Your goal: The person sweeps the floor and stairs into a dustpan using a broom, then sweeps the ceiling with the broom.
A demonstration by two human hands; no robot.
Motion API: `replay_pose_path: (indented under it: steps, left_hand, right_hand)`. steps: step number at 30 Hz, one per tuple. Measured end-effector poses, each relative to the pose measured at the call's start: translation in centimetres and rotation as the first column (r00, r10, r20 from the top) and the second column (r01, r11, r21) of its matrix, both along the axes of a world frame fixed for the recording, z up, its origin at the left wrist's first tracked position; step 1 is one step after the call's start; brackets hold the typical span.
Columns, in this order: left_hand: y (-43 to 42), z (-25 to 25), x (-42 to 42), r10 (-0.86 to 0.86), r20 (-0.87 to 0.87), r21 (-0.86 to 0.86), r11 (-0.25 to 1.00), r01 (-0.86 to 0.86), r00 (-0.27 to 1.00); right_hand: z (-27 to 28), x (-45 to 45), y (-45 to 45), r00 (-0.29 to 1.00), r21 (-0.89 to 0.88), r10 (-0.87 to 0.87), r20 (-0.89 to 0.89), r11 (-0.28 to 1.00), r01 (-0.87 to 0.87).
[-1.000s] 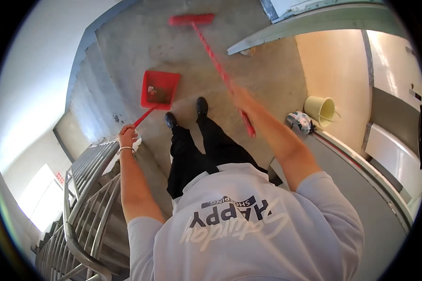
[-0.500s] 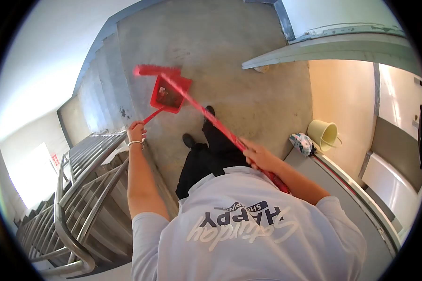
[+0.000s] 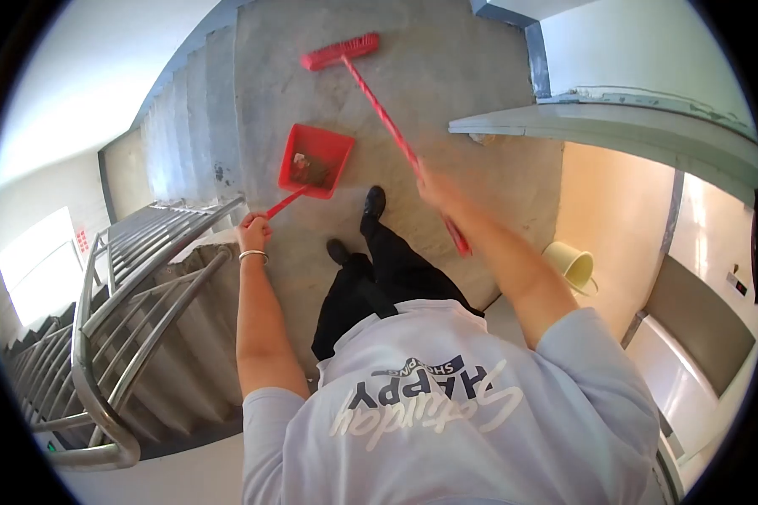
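Note:
My left hand (image 3: pixel 254 231) is closed round the handle of a red dustpan (image 3: pixel 343 156), whose pan rests on the concrete floor ahead of my feet. Dirt and a small pale scrap (image 3: pixel 301 160) lie inside the pan. In my right hand (image 3: pixel 437 187), somewhat smeared by motion, is the red shaft of a broom (image 3: pixel 386 118). The broom's head lies on the floor beyond the dustpan, apart from it, with its bristles toward the far side. Its lower handle end sticks out past my right hand, toward my body.
To the left are a metal stair railing (image 3: pixel 82 353) and steps going down; other steps (image 3: pixel 177 126) run behind the dustpan's left. A pale door (image 3: pixel 598 120) stands ajar at the right. A cream bucket (image 3: pixel 570 263) sits by the doorway.
The broom head has gone from beside the dustpan to farther out on the floor, up and to the right. My right hand has reached forward with the shaft. The dustpan has hardly shifted.

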State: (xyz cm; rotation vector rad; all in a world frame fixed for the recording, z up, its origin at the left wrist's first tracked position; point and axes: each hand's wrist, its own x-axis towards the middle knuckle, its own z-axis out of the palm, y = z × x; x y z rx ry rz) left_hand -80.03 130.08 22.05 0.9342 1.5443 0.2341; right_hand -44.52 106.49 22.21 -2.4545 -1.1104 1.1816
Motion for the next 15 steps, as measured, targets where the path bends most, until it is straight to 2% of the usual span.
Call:
replay_pose_path:
  steps: [1,2,3,5,8,9,10,11,13,15]
  left_hand:
    - [-0.4,0.1,0.2,-0.001,-0.027,0.009,1.0,0.002,1.0]
    - [-0.7,-0.1,-0.1,0.006,-0.026,0.005,1.0,-0.005,1.0]
    - [-0.8,-0.6,-0.4,0.017,-0.02,0.017,1.0,-0.017,1.0]
    - [-0.9,-1.2,-0.5,0.018,-0.009,0.034,0.999,-0.017,1.0]
    - [-1.4,-0.9,-0.7,0.005,-0.051,0.034,0.999,-0.003,0.999]
    - [-1.6,-0.8,-0.7,0.014,-0.05,0.036,0.999,-0.013,0.999]
    - [-1.7,-0.7,-0.7,0.028,-0.05,0.037,0.999,-0.026,0.998]
    - [-1.8,-0.7,-0.9,0.032,-0.049,0.039,0.999,-0.03,0.998]
    - [-2.0,-0.6,-1.3,0.063,-0.019,0.034,0.997,-0.063,0.998]
    - [-2.3,-0.3,-1.9,0.071,-0.016,0.041,0.997,-0.07,0.997]
  right_hand:
    - [1.4,-2.2,-3.0,0.992,-0.077,-0.104,-0.076,0.992,0.098]
    - [4.1,-3.5,-5.0,0.992,-0.131,-0.076,-0.105,0.989,0.062]
    - [2.2,-5.0,-9.1,0.975,-0.111,-0.115,-0.191,0.989,0.095]
    - [7.1,-7.5,-12.4,0.967,-0.113,-0.084,-0.242,0.992,0.058]
    - [9.8,-7.6,-15.9,0.963,0.003,0.009,-0.269,1.0,-0.008]
    - [13.0,-6.5,-15.2,0.874,-0.094,-0.145,-0.464,0.989,0.114]
    - [15.7,-5.6,-14.4,0.726,-0.214,-0.295,-0.622,0.955,0.205]
    - [17.8,-5.0,-13.4,0.727,-0.212,-0.291,-0.622,0.956,0.201]
    - [20.2,-3.6,-11.4,0.562,-0.462,-0.536,-0.63,0.84,0.283]
    - [18.9,-2.7,-8.3,0.715,-0.45,-0.445,-0.539,0.87,0.202]
